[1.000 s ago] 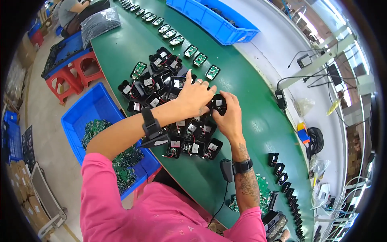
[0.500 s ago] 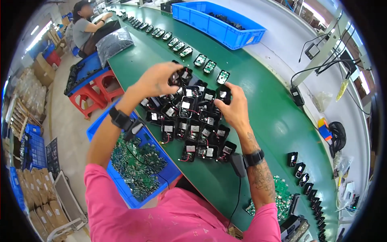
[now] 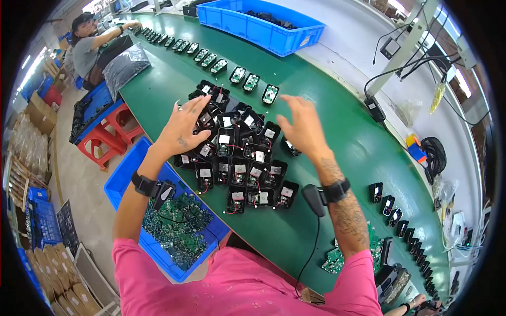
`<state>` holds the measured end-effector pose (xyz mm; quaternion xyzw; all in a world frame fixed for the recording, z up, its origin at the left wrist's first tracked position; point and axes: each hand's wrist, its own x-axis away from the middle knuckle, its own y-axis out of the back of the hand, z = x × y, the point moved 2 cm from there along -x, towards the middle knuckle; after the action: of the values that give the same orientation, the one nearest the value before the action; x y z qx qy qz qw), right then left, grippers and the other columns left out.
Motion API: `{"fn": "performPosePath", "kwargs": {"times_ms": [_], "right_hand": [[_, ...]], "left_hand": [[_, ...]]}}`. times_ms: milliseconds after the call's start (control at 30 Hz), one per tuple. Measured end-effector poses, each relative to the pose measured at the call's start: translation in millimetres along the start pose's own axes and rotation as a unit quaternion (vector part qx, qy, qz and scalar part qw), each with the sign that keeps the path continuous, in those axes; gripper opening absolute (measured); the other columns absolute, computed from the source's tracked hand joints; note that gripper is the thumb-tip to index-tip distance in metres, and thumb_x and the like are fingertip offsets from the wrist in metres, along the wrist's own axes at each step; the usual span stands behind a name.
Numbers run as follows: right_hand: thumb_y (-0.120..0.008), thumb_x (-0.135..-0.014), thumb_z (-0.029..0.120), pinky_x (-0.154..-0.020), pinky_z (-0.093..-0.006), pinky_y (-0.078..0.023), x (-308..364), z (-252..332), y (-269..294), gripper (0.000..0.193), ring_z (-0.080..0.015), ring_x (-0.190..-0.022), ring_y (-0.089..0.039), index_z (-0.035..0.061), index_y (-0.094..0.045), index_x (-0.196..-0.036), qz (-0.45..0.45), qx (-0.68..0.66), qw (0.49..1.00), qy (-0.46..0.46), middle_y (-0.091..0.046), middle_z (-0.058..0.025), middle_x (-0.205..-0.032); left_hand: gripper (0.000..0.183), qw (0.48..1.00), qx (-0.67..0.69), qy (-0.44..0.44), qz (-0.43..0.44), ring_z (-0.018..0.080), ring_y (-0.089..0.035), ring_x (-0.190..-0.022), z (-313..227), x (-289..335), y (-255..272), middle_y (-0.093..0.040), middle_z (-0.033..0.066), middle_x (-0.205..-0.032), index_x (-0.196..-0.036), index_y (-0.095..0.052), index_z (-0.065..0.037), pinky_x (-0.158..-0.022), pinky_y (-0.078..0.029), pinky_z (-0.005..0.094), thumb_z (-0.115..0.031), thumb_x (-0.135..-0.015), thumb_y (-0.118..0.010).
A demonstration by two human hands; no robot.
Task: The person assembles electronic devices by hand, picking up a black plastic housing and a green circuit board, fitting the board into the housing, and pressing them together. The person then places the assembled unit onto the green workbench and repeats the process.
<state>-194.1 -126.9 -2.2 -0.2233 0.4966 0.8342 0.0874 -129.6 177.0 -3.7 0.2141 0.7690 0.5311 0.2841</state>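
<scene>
A cluster of open black plastic housings (image 3: pixel 225 141), each with a pale square part and some with red wires, covers the middle of the bench. At the cluster's left edge is my left hand (image 3: pixel 184 126), fingers spread and thumb apart. Its fingertips are close to the upper-left housings; whether they touch cannot be made out. My right hand (image 3: pixel 304 129) hovers at the right side, thumb and fingers apart, with nothing between them. Partly hidden below it is a single black housing (image 3: pixel 291 148). Beyond the hands, a row of housings with green circuit boards (image 3: pixel 270 94) runs to the far left.
A blue crate (image 3: pixel 263 31) of dark parts stands at the back. Left of the bench sits a blue bin of circuit boards (image 3: pixel 176 231). More boards (image 3: pixel 333 259) lie near my right forearm, beside a row of black housings (image 3: pixel 387 204). Another person (image 3: pixel 87 52) sits far left; another's hand (image 3: pixel 417 301) shows lower right.
My right hand has come off the black housing at the cluster's right and opened. My left hand has drawn back to the left, fingers spreading. The whole view has shifted slightly.
</scene>
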Motion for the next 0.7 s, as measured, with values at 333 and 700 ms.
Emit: {"fn": "performPosePath", "kwargs": {"times_ms": [333,700], "right_hand": [[-0.073,-0.076,0.026,-0.085,-0.0450,-0.052,36,-13,7,0.055,-0.0375,-0.094,-0.068,-0.0023,-0.061,-0.121,0.122,0.016,0.977,-0.177,-0.070,-0.0230,-0.098],[-0.068,-0.075,0.033,-0.089,-0.0524,-0.041,-52,88,-67,0.041,-0.0333,-0.101,-0.059,0.0025,-0.068,-0.102,0.034,0.095,0.995,-0.020,-0.067,-0.0168,-0.093]], "left_hand": [[0.074,0.980,0.075,0.044,-0.176,0.0413,-0.036,-0.138,-19,47,9,-0.038,0.0203,-0.149,-0.144,-0.043,-0.006,-0.115,-0.030,0.0498,-0.026,-0.079,-0.072],[0.136,0.983,-0.010,0.102,-0.155,0.0532,-0.005,-0.146,-107,129,-81,-0.007,0.0316,-0.159,-0.156,-0.014,-0.003,-0.115,-0.003,0.0671,-0.084,-0.062,-0.068]]}}
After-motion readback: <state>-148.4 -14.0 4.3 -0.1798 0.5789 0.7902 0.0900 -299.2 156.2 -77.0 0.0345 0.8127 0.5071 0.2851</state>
